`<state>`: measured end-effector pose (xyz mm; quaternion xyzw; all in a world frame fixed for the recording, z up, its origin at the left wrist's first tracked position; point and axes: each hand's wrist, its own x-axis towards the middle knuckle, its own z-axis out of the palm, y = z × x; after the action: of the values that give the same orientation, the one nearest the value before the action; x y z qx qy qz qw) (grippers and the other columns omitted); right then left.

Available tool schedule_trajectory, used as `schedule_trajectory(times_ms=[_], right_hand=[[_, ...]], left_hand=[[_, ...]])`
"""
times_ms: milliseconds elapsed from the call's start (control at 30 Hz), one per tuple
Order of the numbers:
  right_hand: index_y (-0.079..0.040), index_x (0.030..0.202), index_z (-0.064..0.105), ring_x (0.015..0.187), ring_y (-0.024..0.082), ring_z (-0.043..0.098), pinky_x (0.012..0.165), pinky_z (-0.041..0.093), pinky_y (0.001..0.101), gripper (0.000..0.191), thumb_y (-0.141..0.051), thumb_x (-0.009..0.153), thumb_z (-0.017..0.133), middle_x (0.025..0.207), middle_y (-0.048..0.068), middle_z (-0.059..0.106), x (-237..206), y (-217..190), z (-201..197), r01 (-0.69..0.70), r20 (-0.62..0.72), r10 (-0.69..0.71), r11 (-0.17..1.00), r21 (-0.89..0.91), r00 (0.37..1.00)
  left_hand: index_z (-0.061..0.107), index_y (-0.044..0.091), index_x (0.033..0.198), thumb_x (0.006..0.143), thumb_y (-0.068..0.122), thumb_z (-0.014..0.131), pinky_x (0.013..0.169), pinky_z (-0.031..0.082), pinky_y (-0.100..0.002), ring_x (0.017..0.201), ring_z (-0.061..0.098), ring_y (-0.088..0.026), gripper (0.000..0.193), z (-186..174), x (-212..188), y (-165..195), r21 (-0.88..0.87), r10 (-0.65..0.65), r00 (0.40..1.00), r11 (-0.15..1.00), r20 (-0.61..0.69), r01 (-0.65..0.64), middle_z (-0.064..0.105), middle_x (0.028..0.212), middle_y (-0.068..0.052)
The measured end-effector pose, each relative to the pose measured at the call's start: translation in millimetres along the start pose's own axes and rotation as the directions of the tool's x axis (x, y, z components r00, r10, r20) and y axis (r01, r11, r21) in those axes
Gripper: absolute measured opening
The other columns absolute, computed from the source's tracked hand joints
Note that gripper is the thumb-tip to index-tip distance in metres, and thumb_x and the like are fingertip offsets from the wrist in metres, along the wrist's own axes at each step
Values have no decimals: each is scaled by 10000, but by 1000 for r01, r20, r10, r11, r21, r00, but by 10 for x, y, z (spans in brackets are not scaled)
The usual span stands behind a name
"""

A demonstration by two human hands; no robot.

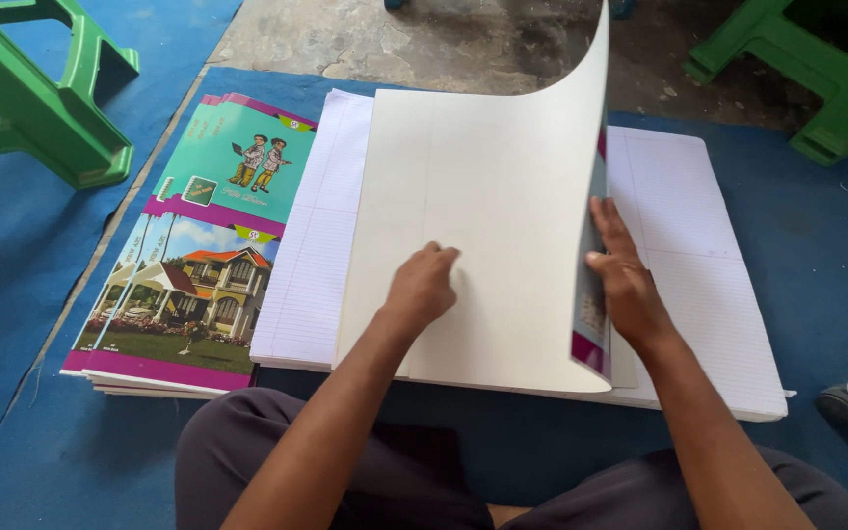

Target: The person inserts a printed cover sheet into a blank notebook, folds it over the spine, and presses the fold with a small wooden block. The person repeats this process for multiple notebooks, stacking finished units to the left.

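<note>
A person sits on a blue floor mat (22, 245), seen from above, knees at the bottom edge. In front of them lies a wide stack of ruled paper sheets (699, 265). On it rests a large cover sheet (483, 196), plain cream on its inner face and printed on its outer face, its right half curling up and over toward the left in a fold.

The left hand (422, 287) lies knuckles-up on the flat cream half, fingers curled loosely under and pressing down; its grip is pressed together on nothing, only bearing on the card. The right hand (620, 275) sits at the fold's lower right edge, fingers spread flat along the rising half, thumb against the printed side, lightly pinching that edge.

To the left, just beside the ruled sheets, lies a pile of printed covers (198, 285) showing a house and two cartoon figures. Green plastic stools (41, 98) stand at the upper corners.

Likely risks, as a judgement: the tall curled half may spring back if the right hand eases; the crease may land crooked if the edges are not matched; and the left hand's pressure may shift the cover across the loose sheets below, skewing the stack.
</note>
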<state>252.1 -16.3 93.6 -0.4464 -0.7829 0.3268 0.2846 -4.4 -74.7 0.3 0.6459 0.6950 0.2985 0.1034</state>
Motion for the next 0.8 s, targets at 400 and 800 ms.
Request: schedule_trajectory(times_ms=[400,800], right_hand=[[-283,1544,439,1526,419,156,1207,149,559,650,-427,913,501,1656,174,257,88,25,524,182,73,-175,762,-622,982],[-253,1482,509,1464,429,273,1138,182,648,652,-439,861,575,1595,171,360,70,-231,868,287,188,-234,530,-798,954]], left_hand=[[744,-47,1018,913,671,521,581,595,-387,721,693,-252,759,103,414,-78,-426,-396,826,718,401,551,660,795,-107],[656,-27,1187,826,625,672,688,632,-384,886,694,-249,746,224,467,-116,-691,-389,829,464,402,554,683,956,-147]])
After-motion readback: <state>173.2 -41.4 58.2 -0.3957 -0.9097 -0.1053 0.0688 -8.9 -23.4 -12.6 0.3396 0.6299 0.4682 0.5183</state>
